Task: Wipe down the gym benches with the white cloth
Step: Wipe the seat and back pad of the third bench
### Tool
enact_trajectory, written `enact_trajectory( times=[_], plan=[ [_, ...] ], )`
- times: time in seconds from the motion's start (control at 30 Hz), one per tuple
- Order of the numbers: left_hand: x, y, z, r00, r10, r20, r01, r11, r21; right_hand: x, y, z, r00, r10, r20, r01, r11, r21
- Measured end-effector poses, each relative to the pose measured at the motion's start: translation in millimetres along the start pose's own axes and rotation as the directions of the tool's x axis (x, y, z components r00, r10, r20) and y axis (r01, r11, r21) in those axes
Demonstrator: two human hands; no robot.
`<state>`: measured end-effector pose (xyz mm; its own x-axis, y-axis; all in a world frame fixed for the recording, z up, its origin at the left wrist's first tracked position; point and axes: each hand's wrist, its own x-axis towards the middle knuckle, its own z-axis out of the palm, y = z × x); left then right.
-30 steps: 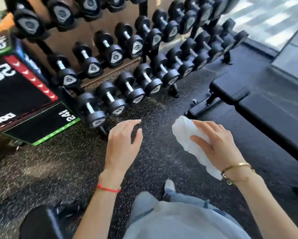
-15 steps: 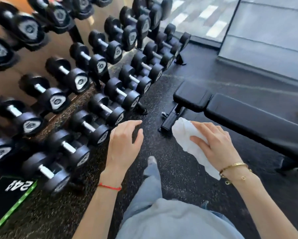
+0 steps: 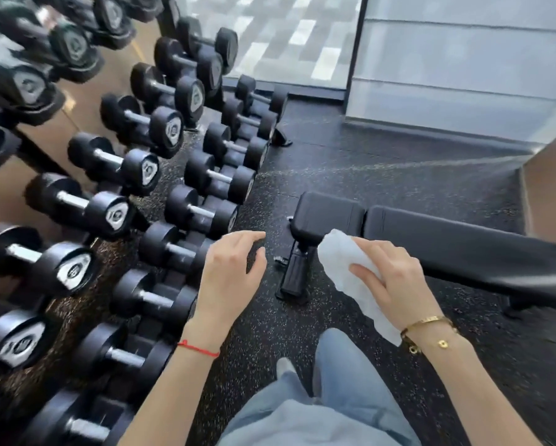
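here one right hand [image 3: 395,278] grips one white cloth [image 3: 344,262]

You've got a soft, crumpled white cloth [image 3: 344,268], matt, in your right hand [image 3: 395,281]. Bench [image 3: 463,243] pads, right: smooth black vinyl-looking upholstery w/ slight sheen. Dumbbells [image 3: 202,210], left: matt black rubber-looking heads, bare shiny metal handles, silvery end plates. Floor [image 3: 350,162]: rough black rubber-type matting w/ light specks. Far wall panels [image 3: 463,59]: smooth, pale grey, matt.
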<state>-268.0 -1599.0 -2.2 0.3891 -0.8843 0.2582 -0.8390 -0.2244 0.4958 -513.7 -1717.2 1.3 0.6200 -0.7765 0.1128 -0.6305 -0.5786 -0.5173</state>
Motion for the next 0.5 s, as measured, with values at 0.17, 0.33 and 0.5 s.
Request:
enact_trajectory(
  times=[0.17,0.33,0.5],
  plan=[
    [80,-15,41,0.998,0.013,0.056,-0.013,1.000,-0.010,71,42,12,0.998,0.055,0.005,-0.054,0.998,-0.041],
    [159,-33,110,0.997,0.016,0.079,-0.017,1.000,0.015,149,100,35,0.992,0.109,0.070,-0.104,0.992,-0.065],
    [220,-72,199,0.993,0.020,0.119,-0.024,0.999,0.036,217,165,83,0.993,0.096,0.062,-0.092,0.993,-0.071]
  ],
)
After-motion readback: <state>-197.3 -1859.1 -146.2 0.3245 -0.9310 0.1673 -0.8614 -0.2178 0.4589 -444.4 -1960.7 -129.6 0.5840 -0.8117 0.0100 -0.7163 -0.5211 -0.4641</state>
